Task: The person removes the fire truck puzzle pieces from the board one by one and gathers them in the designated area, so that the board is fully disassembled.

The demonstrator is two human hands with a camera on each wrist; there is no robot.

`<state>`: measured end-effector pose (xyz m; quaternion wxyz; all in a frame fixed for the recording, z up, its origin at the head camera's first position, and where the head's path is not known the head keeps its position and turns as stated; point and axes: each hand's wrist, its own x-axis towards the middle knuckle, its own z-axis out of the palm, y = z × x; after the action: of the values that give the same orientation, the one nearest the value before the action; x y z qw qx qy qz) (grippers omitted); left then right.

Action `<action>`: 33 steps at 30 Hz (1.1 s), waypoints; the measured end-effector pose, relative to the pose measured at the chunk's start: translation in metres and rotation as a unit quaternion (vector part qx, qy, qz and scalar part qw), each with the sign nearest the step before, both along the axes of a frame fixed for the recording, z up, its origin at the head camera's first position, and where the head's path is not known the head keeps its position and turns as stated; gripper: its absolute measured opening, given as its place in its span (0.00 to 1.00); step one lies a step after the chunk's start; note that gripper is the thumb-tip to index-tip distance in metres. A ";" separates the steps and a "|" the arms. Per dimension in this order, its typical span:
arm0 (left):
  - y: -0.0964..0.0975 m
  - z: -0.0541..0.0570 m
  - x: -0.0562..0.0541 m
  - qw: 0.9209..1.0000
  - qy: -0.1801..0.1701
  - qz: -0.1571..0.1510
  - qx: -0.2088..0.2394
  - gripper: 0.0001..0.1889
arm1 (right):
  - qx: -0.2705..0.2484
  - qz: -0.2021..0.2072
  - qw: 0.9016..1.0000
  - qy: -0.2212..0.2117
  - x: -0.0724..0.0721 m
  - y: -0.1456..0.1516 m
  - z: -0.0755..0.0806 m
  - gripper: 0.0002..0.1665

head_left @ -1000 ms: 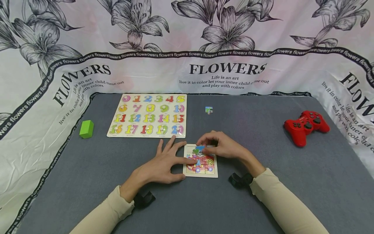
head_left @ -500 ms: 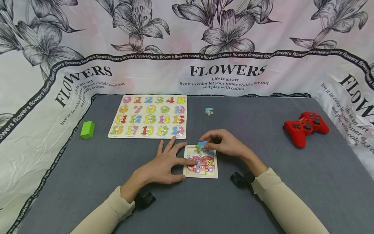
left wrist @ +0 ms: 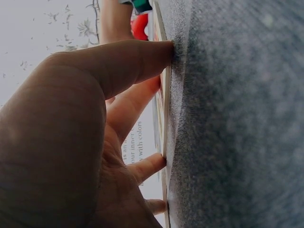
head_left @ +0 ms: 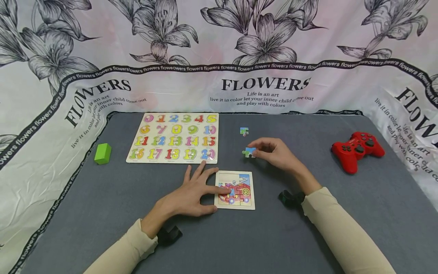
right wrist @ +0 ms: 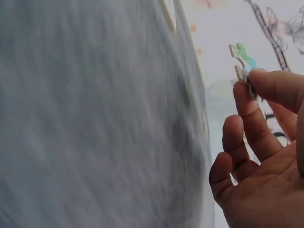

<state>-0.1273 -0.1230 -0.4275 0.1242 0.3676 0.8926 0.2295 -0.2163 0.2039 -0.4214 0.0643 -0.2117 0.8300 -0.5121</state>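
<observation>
My left hand (head_left: 187, 195) lies with spread fingers at the left side of a small jigsaw puzzle board (head_left: 252, 190). Its index finger rests on the pink vehicle picture, and the thumb touches the board's lower left edge. In the left wrist view the thumb (left wrist: 128, 64) reaches down beside the board's rim. Behind the board, my right hand (head_left: 278, 154) pinches a blue and green puzzle piece (head_left: 248, 152) between thumb and index finger. The right wrist view shows this piece (right wrist: 243, 59) raised, its other fingers loosely bent. Bare wood shows in the board's upper left.
Another small puzzle piece (head_left: 244, 131) lies farther back on the grey table. A number puzzle board (head_left: 171, 163) stands behind my left hand. A green block (head_left: 103, 153) sits at the left and a red game controller (head_left: 357, 152) at the right.
My right hand has lifted the blue and green puzzle piece out of the board's upper part and carried it back and to the right. The left hand has stayed in place.
</observation>
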 end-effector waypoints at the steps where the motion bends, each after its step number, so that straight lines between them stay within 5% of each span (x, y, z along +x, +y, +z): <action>1: 0.000 0.000 0.000 1.000 0.001 0.000 0.000 0.29 | 0.007 -0.010 1.000 0.000 -0.003 0.002 0.000 0.15; 18: -0.002 -0.001 0.001 1.000 0.010 -0.006 0.011 0.29 | 0.099 -0.085 0.991 -0.008 -0.053 0.041 0.004 0.17; 33: -0.003 -0.002 0.001 1.000 0.009 -0.004 0.005 0.29 | 0.132 -0.074 0.988 -0.017 -0.077 0.033 0.004 0.18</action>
<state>-0.1264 -0.1260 -0.4293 0.1152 0.3735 0.8911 0.2305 -0.2938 0.2373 -0.4179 0.0674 -0.1306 0.9026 -0.4045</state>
